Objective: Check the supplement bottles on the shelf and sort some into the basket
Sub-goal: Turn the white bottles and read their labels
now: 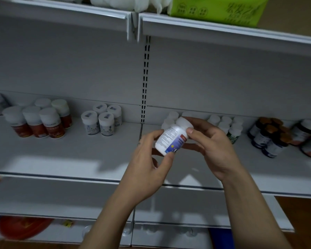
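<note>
A white supplement bottle (172, 137) with a white cap and a blue and red label is held tilted in front of the middle shelf (61, 155). My left hand (147, 162) grips its lower end between thumb and fingers. My right hand (210, 146) holds the cap end, thumb on the bottle's neck. On the shelf stand groups of bottles: red-labelled ones (36, 121) at the left, white ones with pale labels (102, 119), white-capped ones (226, 123) behind my right hand, and dark bottles with amber caps (269, 135) at the right. No basket is in view.
The upper shelf (223, 31) carries a green pack (219, 9) and white packs (115, 2). A slotted upright (145, 78) divides the two shelf bays. Below, a lower shelf (187, 212) juts forward, with a red object (23, 227) beneath at the left.
</note>
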`<state>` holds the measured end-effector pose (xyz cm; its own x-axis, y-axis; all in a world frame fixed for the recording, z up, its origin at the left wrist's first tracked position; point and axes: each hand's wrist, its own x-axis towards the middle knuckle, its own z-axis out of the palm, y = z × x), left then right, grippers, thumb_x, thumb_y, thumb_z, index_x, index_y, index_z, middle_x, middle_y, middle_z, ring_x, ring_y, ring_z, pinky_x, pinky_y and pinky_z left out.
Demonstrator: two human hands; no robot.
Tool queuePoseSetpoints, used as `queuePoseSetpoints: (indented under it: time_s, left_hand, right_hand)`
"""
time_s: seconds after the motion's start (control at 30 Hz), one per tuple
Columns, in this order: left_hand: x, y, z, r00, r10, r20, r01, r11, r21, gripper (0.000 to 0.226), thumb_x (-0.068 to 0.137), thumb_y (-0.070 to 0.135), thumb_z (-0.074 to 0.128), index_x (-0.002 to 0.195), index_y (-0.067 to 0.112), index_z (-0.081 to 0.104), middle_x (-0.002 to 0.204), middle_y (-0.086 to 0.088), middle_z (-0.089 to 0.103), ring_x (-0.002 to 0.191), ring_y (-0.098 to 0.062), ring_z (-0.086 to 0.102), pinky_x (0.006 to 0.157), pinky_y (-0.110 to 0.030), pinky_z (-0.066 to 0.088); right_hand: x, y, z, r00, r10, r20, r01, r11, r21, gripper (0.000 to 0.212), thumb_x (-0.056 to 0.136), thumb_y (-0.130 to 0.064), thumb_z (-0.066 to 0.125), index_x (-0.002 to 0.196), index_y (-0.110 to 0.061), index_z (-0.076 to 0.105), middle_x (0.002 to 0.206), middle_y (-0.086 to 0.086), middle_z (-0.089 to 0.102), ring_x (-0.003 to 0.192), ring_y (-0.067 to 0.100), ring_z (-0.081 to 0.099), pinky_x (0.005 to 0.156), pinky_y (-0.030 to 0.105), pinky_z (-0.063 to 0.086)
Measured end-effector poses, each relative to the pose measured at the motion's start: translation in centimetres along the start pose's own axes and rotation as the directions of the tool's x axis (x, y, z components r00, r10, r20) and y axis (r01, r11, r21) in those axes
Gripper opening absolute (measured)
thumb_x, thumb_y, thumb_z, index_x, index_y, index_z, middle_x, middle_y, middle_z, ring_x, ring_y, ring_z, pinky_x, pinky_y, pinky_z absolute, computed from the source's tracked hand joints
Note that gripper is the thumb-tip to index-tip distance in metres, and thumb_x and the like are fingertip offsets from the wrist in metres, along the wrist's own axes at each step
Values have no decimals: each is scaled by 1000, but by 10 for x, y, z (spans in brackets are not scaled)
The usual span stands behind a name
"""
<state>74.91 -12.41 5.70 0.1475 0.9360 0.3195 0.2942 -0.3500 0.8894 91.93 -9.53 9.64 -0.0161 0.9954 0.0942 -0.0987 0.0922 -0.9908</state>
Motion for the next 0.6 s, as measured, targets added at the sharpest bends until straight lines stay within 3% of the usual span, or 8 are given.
queuePoseSetpoints:
  time_s: [0.2, 0.43, 0.6]
  left_hand:
    - [-2, 3, -1, 1000, 10, 15, -9, 999, -45, 42, 88, 36, 58, 128, 30, 47, 118, 13, 58, 93, -13, 63, 67, -24, 51]
    - [-3, 5, -4, 1000, 19, -8, -18, 998, 63, 57, 77, 41, 75, 125, 43, 44, 119, 21, 53, 105, 1, 55, 76, -18, 49]
    - [-3, 2, -1, 995, 39, -89, -29, 994, 110, 59, 73, 34, 81, 122, 33, 47, 117, 14, 49, 106, 2, 50, 77, -15, 46]
  right_hand:
    - [-2, -3, 2, 1000, -1, 27, 0, 1000, 14, 25, 90, -9, 57, 111, -16, 68, 103, 4, 73, 93, 17, 68, 73, 29, 56]
    - [-2, -8, 7, 1000, -8, -11, 9, 1000, 30, 23, 90, -2, 56, 100, -18, 69, 86, -2, 71, 82, 13, 67, 67, 31, 56]
    - [-3, -5, 13, 1000, -7, -25, 8, 999, 42, 26, 91, 1, 54, 98, -18, 69, 88, 0, 70, 82, 13, 66, 64, 30, 55]
